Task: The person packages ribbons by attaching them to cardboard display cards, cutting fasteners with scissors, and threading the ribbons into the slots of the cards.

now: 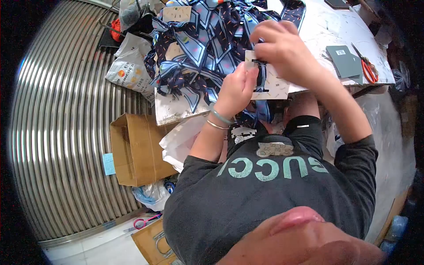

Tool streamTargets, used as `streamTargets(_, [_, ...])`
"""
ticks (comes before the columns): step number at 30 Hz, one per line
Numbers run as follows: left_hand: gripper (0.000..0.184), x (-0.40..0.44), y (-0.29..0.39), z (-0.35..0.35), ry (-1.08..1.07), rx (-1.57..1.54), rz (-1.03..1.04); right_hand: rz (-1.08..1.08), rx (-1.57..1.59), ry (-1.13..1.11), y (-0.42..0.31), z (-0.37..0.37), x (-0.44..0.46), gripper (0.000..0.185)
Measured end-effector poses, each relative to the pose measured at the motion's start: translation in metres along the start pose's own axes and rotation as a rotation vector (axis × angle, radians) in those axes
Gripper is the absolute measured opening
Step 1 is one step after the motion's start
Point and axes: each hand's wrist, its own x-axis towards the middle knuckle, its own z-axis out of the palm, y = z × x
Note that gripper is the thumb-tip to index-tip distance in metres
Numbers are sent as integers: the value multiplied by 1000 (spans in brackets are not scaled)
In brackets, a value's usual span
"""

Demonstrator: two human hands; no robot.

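Note:
A whitish card (277, 86) with small coloured flecks is held over the table's front edge. A dark blue printed fabric band (261, 77) runs along it between two dark slots. My left hand (236, 90), with two bracelets at the wrist, pinches the card's left side between thumb and fingers. Above the card's upper end, my right hand (282, 48) has its fingers curled together and slightly blurred. What they grip is hidden. Blue printed fabric bows (194, 44) lie heaped just beyond both hands, some with cards attached. More blue fabric hangs below the card, near my lap.
On the white table (320, 37), grey-green cards (344, 62) lie at the right beside orange-handled scissors (369, 70). A white printed bag (130, 66) sits left of the heap. An open cardboard box (143, 150) stands below, near a ribbed metal shutter (75, 110).

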Motion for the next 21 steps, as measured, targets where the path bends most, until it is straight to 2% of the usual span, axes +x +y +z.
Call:
streamTargets(2, [27,8,-7,8,95,66,138,-42,211,-74,-32,-23,26,15])
streamTargets(3, [26,11,-12,11,139,139,197,-31,361,-163,-35,-28,29,15])
streamTargets(4, [24,13,-3,9,132,12,16,24,475,-257,-24,-29,21,14])
streamTargets(5, [22,13,-4,2,138,-38,-29,95,548,-333,-10,-34,10,13])
streamTargets(9, [20,11,-16,-24,344,51,62,465,696,-474,27,-89,-63,13])
streamTargets(12, [19,16,-16,-36,523,166,62,769,774,-363,23,-131,-112,15])
streamTargets(14, [14,22,-9,-42,640,215,99,943,846,-170,9,-145,-130,17])
streamTargets(16, [7,31,-12,-40,726,197,292,1063,906,41,-2,-138,-124,19])
streamTargets(17, [7,33,-8,-36,716,189,304,1098,925,93,-4,-126,-113,20])
streamTargets(19, [5,33,2,-25,696,294,422,1098,951,112,-5,-85,-79,22])
streamTargets(21, [6,30,10,-14,652,292,457,827,954,147,-2,-35,-49,24])
